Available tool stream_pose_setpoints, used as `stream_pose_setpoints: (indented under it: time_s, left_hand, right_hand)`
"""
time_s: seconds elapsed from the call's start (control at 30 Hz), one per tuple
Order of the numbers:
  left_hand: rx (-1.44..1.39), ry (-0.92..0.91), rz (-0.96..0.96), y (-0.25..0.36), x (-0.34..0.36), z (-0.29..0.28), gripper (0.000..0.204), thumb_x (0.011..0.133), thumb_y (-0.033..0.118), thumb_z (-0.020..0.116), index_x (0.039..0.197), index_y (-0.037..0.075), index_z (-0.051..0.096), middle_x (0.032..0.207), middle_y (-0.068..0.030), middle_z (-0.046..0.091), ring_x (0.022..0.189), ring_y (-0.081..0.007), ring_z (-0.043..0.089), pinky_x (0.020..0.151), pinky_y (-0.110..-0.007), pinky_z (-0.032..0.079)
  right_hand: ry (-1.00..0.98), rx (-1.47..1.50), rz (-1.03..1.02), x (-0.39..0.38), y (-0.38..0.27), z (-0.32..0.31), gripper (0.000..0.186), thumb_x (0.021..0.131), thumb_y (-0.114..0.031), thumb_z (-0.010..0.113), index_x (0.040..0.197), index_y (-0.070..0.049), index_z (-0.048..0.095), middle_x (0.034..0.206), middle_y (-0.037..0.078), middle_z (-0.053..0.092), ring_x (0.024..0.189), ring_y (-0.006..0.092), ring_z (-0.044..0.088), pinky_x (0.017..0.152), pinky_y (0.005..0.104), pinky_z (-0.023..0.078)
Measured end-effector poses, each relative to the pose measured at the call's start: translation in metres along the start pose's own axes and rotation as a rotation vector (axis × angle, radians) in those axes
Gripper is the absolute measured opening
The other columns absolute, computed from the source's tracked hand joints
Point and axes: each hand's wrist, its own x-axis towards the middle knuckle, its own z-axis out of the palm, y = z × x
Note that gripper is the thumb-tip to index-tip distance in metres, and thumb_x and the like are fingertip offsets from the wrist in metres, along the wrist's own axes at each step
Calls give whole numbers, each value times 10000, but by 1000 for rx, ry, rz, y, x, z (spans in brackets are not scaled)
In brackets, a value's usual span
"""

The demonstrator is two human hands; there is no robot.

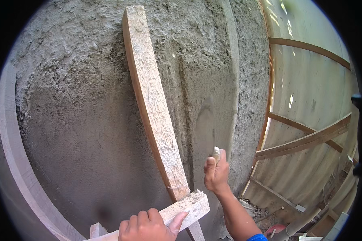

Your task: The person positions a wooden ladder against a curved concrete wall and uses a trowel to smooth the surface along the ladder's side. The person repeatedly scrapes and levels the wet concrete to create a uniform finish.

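My right hand point(216, 173) is closed round the handle of a trowel point(206, 118). The grey blade points up and lies against, or very near, the damp mortar on the wall point(88, 132); its outline blends into the wet surface. At the lower edge my left hand point(147, 227) grips a pale wooden bar point(195, 207), fingers over the top and thumb along its side. Bits of mortar cling to the bar's far end. Behind that end a long wooden beam point(153, 88) slants up across the wall, its face crusted with dried mortar.
A curved-looking wooden strip point(20, 168) borders the plaster at left. Past the wall's right edge, corrugated sheeting point(297, 88) stands behind wooden braces point(305, 138). Debris and a reddish container point(275, 230) lie at the lower right. A short timber end point(97, 230) shows at bottom left.
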Motion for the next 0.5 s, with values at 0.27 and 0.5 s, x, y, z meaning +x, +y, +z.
stream_pose_setpoints:
  time_s: [0.27, 0.5]
  left_hand:
    - [-19, 25, 4, 3, 8, -5, 647, 719, 662, 778, 563, 100, 499, 523, -67, 482, 488, -284, 521, 521, -408, 351]
    - [-17, -69, -26, 3, 7, -18, 541, 799, 661, 704, 676, 143, 609, 637, -65, 631, 597, -259, 655, 570, -411, 488]
  right_hand:
    - [-90, -254, 2, 26, 24, 14, 352, 1037, -340, 561, 1089, 5, 519, 708, 230, 623, 700, 491, 652, 590, 494, 510]
    - [33, -115, -68, 23, 31, 14, 368, 1035, -369, 566, 1078, -4, 547, 702, 178, 614, 651, 412, 672, 576, 429, 518]
